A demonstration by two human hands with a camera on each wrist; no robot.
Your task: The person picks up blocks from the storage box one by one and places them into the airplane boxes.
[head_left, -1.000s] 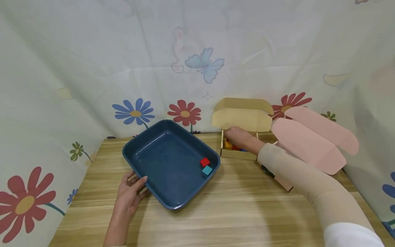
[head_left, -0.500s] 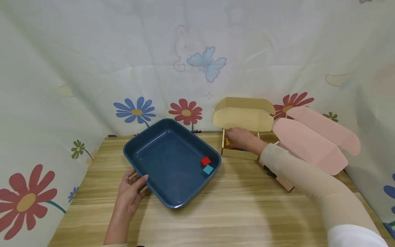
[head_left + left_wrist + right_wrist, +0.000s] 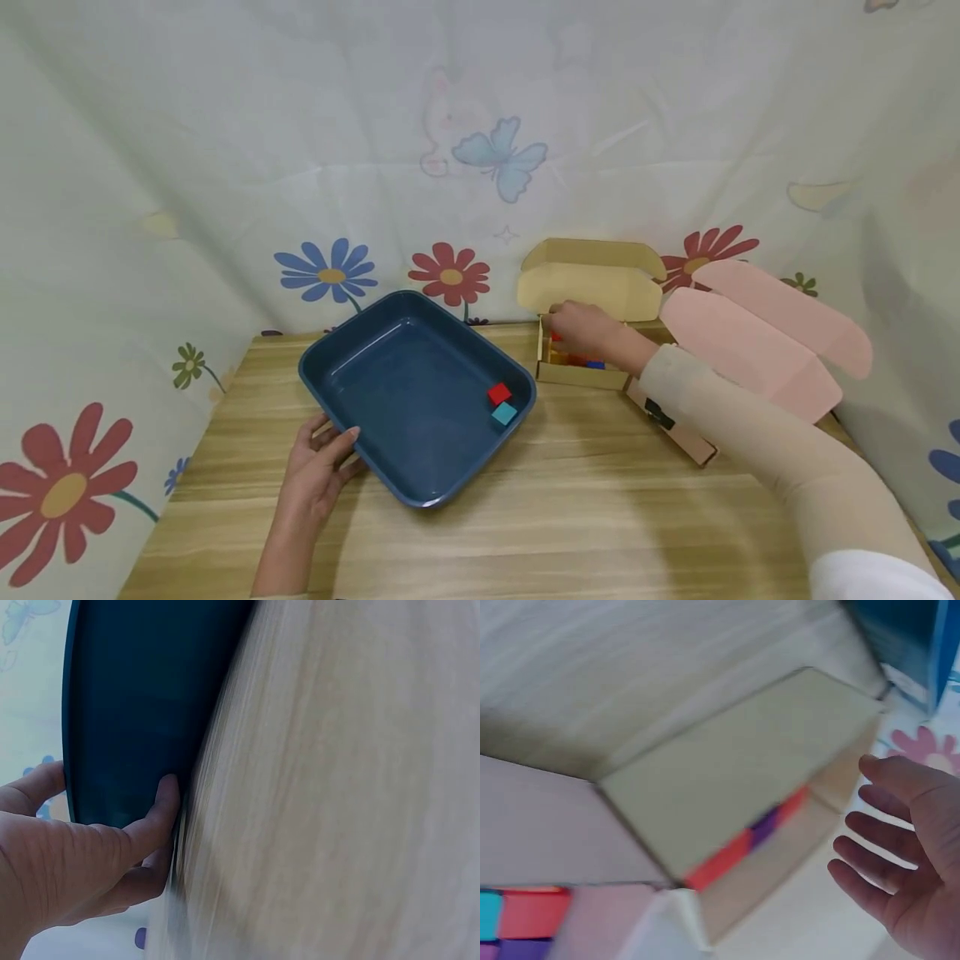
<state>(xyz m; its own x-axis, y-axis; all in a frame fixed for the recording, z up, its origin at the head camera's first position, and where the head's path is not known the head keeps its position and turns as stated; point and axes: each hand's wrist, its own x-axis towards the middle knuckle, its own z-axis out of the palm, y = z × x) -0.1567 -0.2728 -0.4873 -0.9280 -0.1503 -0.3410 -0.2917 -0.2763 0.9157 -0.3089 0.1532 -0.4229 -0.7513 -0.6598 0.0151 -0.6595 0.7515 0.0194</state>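
Note:
My left hand (image 3: 318,471) holds the near left edge of a dark blue tray (image 3: 405,392). Its thumb lies on the rim, while the other fingers curl against the outer side, as the left wrist view shows. Inside the tray, near its right corner, a red block (image 3: 498,393) and a teal block (image 3: 504,413) lie side by side. Over an open yellow cardboard box (image 3: 581,377) hovers my right hand (image 3: 588,329). The right wrist view shows its fingers spread and loosely bent, with nothing between them. Red, yellow and blue blocks show in that box, partly hidden by the hand.
Right of the yellow box stands an open pink box (image 3: 682,437), its lid (image 3: 750,342) folded back. Teal, red and purple blocks (image 3: 532,915) show inside it in the right wrist view. A flower-print cloth (image 3: 480,192) hangs behind the wooden table (image 3: 517,542).
My right hand has risen slightly out of the yellow box, and more of the blocks there show. My left hand, the tray and its two blocks stay in place.

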